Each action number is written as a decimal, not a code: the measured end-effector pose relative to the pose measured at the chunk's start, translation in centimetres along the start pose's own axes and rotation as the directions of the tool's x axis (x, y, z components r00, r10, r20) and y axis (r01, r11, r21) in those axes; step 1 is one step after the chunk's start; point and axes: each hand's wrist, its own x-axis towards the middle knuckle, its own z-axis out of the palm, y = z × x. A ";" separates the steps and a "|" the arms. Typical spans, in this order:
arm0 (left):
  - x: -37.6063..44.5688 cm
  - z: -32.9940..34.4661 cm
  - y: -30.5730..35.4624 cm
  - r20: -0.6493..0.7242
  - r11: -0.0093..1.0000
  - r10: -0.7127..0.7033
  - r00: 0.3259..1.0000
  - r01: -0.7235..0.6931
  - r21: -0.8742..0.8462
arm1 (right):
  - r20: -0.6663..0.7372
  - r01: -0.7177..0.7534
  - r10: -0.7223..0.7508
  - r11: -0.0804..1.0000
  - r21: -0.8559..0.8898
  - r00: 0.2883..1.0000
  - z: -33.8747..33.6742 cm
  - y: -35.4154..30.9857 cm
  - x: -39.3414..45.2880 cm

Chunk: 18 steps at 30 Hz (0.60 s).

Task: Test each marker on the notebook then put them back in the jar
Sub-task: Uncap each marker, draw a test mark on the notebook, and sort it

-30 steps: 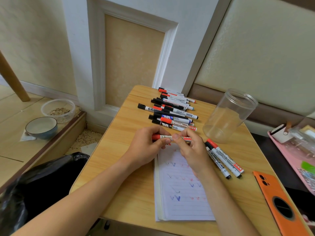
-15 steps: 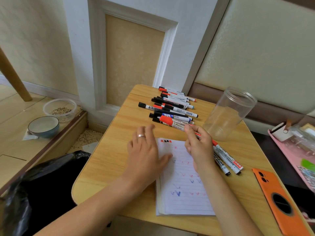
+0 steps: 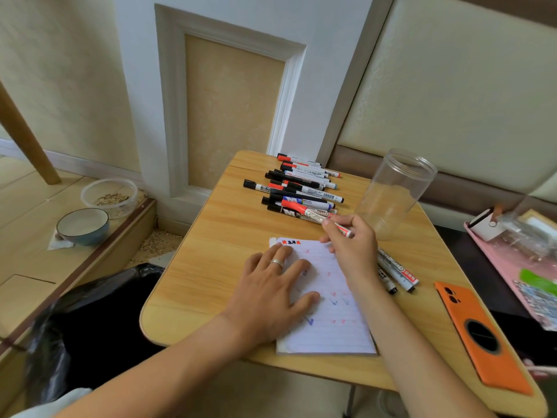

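Red marker (image 3: 340, 228) pinched in right hand (image 3: 352, 245) grip, left hand (image 3: 271, 285) spread flat on notebook (image 3: 331, 327)

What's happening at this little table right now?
A person is testing markers. The right hand holds a red marker over the notebook, while the left hand presses the page flat. A pile of markers waits behind; the jar looks empty.

An orange phone case (image 3: 479, 336) is laid near the wooden table's (image 3: 205, 267) right edge. On the floor at left, a blue bowl (image 3: 83, 226) is seen beside a clear container of grain (image 3: 109, 197); a black bag (image 3: 90, 321) is slumped nearer.
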 end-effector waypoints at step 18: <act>0.2 -0.7 -1.1 0.041 0.998 0.060 0.997 -0.059 -0.008 | 0.188 0.382 -0.388 0.518 -0.765 0.902 -9.4 3.1 -4.6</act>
